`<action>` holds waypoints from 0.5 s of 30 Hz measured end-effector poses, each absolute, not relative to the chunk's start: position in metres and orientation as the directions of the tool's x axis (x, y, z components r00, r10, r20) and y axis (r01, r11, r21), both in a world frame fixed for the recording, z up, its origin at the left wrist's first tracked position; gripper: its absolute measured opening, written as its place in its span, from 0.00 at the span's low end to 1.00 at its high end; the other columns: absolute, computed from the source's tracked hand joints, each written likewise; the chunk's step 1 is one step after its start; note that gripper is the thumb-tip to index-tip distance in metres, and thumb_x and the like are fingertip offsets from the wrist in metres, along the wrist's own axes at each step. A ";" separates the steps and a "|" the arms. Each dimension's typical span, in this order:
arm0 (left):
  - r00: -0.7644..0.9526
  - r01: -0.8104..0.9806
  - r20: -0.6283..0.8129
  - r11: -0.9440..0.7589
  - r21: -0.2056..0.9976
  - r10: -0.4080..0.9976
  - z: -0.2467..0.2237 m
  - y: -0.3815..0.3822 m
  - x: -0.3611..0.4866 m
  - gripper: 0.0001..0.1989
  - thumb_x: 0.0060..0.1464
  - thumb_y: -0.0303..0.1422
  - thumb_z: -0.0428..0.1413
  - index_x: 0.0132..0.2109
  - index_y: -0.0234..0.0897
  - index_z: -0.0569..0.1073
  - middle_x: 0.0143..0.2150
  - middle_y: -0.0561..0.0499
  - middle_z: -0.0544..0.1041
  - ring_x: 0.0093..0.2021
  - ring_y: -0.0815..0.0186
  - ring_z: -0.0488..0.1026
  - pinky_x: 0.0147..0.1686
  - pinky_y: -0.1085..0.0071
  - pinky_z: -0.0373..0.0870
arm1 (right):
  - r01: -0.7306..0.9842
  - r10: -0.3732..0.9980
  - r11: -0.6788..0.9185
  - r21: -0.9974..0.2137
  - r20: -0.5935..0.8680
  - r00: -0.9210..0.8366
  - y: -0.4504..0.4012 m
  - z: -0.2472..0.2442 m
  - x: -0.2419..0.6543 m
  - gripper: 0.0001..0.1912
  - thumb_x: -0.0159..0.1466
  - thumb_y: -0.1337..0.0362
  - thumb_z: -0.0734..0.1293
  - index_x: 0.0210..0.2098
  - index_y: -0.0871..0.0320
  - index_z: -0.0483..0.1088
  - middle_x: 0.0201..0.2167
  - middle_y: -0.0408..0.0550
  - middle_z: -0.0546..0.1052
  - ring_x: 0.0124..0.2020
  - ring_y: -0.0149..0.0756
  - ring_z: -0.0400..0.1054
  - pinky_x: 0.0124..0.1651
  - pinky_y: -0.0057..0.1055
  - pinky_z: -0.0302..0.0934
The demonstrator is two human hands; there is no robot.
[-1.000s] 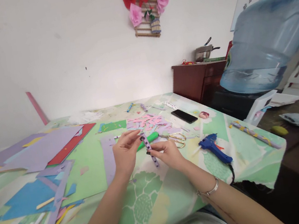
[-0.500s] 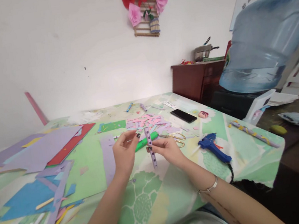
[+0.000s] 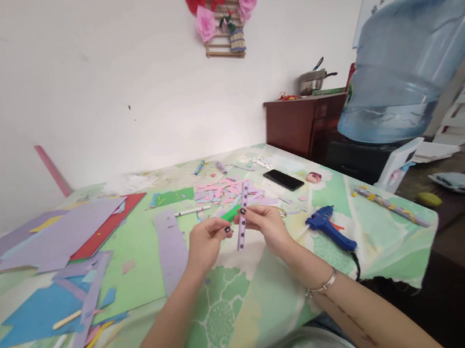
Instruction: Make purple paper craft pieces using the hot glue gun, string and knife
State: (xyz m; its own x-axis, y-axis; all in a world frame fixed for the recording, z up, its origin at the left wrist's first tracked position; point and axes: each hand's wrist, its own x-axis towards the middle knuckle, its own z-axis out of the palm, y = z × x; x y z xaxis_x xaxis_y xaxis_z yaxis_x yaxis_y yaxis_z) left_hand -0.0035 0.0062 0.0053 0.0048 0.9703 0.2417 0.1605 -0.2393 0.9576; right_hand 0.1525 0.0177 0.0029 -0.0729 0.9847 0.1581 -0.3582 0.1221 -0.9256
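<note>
My right hand (image 3: 267, 224) pinches a slim lilac paper tube with dark dots (image 3: 243, 219) between thumb and fingers, holding it tilted above the table. My left hand (image 3: 208, 241) is closed in a pinch just left of the tube; whatever may be between its fingertips is too small to make out. Behind the hands lies a bright green elongated object (image 3: 232, 214), partly covered. A bit of the gold scissors handle (image 3: 283, 212) shows past my right hand. Pink and lilac paper scraps (image 3: 218, 193) are heaped beyond the hands.
A blue hot glue gun (image 3: 332, 229) lies on the right, with a decorated stick (image 3: 390, 205) past it. A black phone (image 3: 283, 179) rests farther back. Coloured paper sheets (image 3: 65, 233) cover the left side. A large water bottle (image 3: 404, 64) stands beyond the table's right edge.
The dotted tube has gone from nearly upright to leaning right at its top. My left hand has come lower and closer to it, fingertips drawn together. The view has shifted slightly.
</note>
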 end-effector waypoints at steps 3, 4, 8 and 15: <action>0.151 0.159 0.148 -0.172 0.972 0.977 0.003 0.004 0.001 0.10 0.44 0.39 0.60 0.29 0.35 0.77 0.25 0.48 0.78 0.27 0.63 0.76 0.32 0.64 0.74 | -0.383 0.988 0.122 -0.915 0.149 -0.041 0.019 0.002 0.153 0.16 0.45 0.55 0.75 0.27 0.62 0.76 0.23 0.49 0.79 0.29 0.39 0.74 0.42 0.40 0.70; 0.216 0.153 0.122 -0.157 0.976 0.969 0.002 0.004 0.002 0.12 0.44 0.40 0.60 0.29 0.34 0.77 0.26 0.48 0.78 0.28 0.63 0.76 0.33 0.64 0.75 | -0.388 0.989 0.125 -0.913 0.148 -0.029 0.020 0.002 0.153 0.16 0.45 0.55 0.75 0.27 0.62 0.76 0.23 0.48 0.79 0.29 0.39 0.74 0.42 0.40 0.70; 0.382 0.132 0.035 -0.092 0.987 0.923 0.000 0.000 0.003 0.12 0.42 0.38 0.63 0.32 0.34 0.78 0.28 0.47 0.78 0.31 0.60 0.77 0.35 0.64 0.75 | -0.396 0.990 0.127 -0.909 0.142 -0.010 0.019 0.002 0.153 0.16 0.45 0.57 0.75 0.27 0.62 0.76 0.23 0.48 0.78 0.29 0.39 0.74 0.40 0.39 0.70; 0.386 0.121 -0.010 -0.040 0.992 0.923 0.000 0.000 0.000 0.11 0.40 0.37 0.64 0.31 0.34 0.77 0.27 0.48 0.78 0.30 0.59 0.78 0.35 0.63 0.75 | -0.369 0.980 0.163 -0.915 0.193 -0.047 0.020 -0.001 0.155 0.16 0.47 0.55 0.74 0.28 0.62 0.76 0.24 0.49 0.79 0.30 0.38 0.74 0.41 0.39 0.69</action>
